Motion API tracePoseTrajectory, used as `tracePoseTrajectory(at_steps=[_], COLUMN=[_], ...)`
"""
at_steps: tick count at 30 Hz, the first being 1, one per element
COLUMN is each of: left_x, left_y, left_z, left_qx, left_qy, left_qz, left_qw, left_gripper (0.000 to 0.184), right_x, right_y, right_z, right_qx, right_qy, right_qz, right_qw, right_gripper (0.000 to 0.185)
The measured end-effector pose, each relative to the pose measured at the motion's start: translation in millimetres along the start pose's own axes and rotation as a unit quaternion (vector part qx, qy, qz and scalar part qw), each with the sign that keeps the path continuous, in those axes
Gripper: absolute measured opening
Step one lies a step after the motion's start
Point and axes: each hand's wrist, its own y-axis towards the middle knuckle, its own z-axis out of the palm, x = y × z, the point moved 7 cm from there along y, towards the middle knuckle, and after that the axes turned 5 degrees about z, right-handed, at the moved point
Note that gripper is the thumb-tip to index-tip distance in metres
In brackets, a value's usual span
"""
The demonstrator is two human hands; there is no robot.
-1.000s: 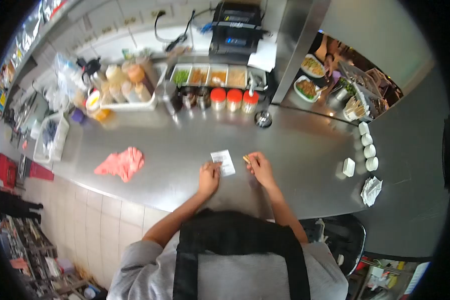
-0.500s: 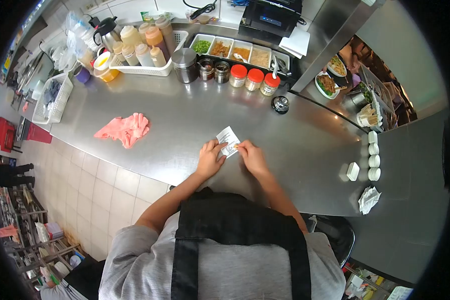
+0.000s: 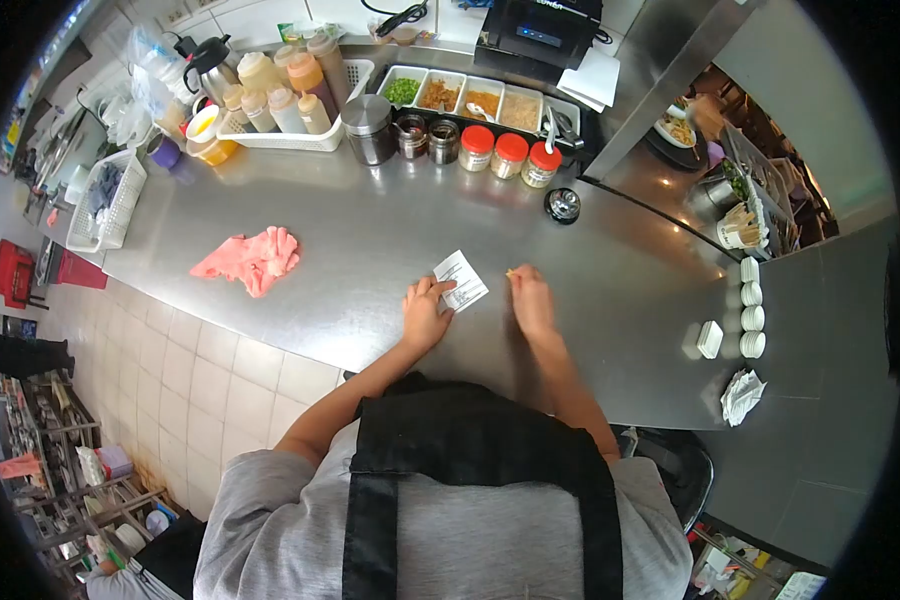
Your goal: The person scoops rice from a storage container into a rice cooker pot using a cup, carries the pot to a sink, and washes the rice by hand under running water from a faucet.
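A small printed paper slip (image 3: 463, 284) lies on the steel counter (image 3: 390, 225). My left hand (image 3: 426, 312) rests at its left edge, fingers apart and pressing on the paper. To the right of the slip, my right hand (image 3: 532, 303) is closed in a pinch on a small yellowish object (image 3: 510, 272), too small to name for certain. A crumpled pink cloth (image 3: 250, 260) lies to the left of both hands. Beyond the slip stands a round silver call bell (image 3: 562, 206).
Red-lidded jars (image 3: 510, 156), a steel canister (image 3: 370, 132) and a basket (image 3: 320, 140) of sauce bottles line the back. Small white dishes (image 3: 752, 318) and a crumpled paper (image 3: 742, 397) are on the right. Someone's hand (image 3: 708, 112) shows through the opening.
My right hand has moved right, off the slip, still pinching the small object. My left hand stays on the paper. Beyond the opening, a plate of food is gone from the front.
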Motion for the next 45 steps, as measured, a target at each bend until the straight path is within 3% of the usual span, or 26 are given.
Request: tracePoseTrajectory(at_steps=[2, 5, 8, 12, 15, 16, 19, 21, 26, 30, 34, 35, 38, 39, 40, 42, 45], left_x=[0.9, -1.8, -6.1, -31.1, -61.0, -67.0, -79.3, -80.0, -47.1, 19.7, 131.3, 129.9, 246.6, 275.0, 232.5, 236.6, 218.1], left_y=[0.3, -3.3, -3.8, 3.9, 17.2, 22.0, 28.5, 25.5, 21.0, 19.3, 17.4, 12.5, 32.0, 31.4, 17.1, 10.9, 7.6], left_z=[0.4, -0.6, -5.0, -19.5, -43.9, -53.5, -85.1, -100.8, -139.5, -196.7, -237.3, -242.9, -211.5, -189.9, -186.0, -170.5, -168.7], left_qx=[-0.009, -0.027, -0.029, 0.005, -0.040, -0.050, -0.084, -0.097, -0.168, -0.326, -0.366, -0.327, -0.156, -0.110, -0.146, -0.124, -0.173], left_qy=[-0.005, -0.008, -0.075, -0.230, -0.284, -0.284, -0.292, -0.314, -0.259, 0.022, 0.124, 0.096, 0.272, 0.114, 0.215, 0.396, 0.360], left_qz=[0.015, 0.029, 0.049, 0.058, 0.103, 0.111, 0.130, 0.119, 0.122, 0.120, -0.024, -0.081, -0.069, -0.090, -0.085, -0.180, -0.170], left_qw=[1.000, 0.999, 0.996, 0.971, 0.952, 0.951, 0.944, 0.937, 0.943, 0.937, 0.922, 0.937, 0.947, 0.983, 0.962, 0.892, 0.901], left_gripper=[0.050, 0.049, 0.045, 0.040, 0.041, 0.041, 0.041, 0.041, 0.041, 0.043, 0.041, 0.037, 0.046, 0.049, 0.053, 0.058, 0.057], right_x=[-8.5, -20.7, -0.6, 30.2, 53.2, 65.6, 111.5, 137.3, 136.8, 88.1, 29.1, 9.4, -29.5, -39.4, -49.9, -64.0, -79.5], right_y=[2.0, -10.9, -38.5, -22.9, -2.7, 5.6, 31.2, 47.2, 78.5, 78.2, 61.4, 57.6, 36.8, 25.5, 17.1, 5.7, -4.8], right_z=[-19.4, -27.5, -42.2, -34.2, -25.9, -33.2, -86.8, -138.5, -271.7, -339.7, -384.7, -393.3, -428.4, -440.7, -450.2, -461.5, -465.1], right_qx=[-0.051, -0.030, -0.136, -0.049, 0.145, 0.105, 0.024, -0.051, -0.208, -0.302, -0.338, -0.330, -0.413, -0.440, -0.446, -0.453, -0.449], right_qy=[0.071, 0.113, -0.094, 0.178, 0.325, 0.338, 0.172, 0.152, 0.158, 0.137, 0.193, 0.220, 0.144, 0.120, 0.133, 0.157, 0.169], right_qz=[-0.068, -0.025, -0.100, -0.123, -0.016, -0.064, -0.198, -0.257, -0.261, -0.277, -0.209, -0.171, -0.164, -0.164, -0.148, -0.126, -0.114], right_qw=[0.994, 0.993, 0.981, 0.975, 0.934, 0.933, 0.965, 0.953, 0.929, 0.902, 0.897, 0.902, 0.884, 0.875, 0.873, 0.869, 0.870], right_gripper=[0.008, 0.008, 0.009, 0.012, 0.014, 0.015, 0.018, 0.025, 0.038, 0.038, 0.029, 0.027, 0.026, 0.026, 0.026, 0.025, 0.025])
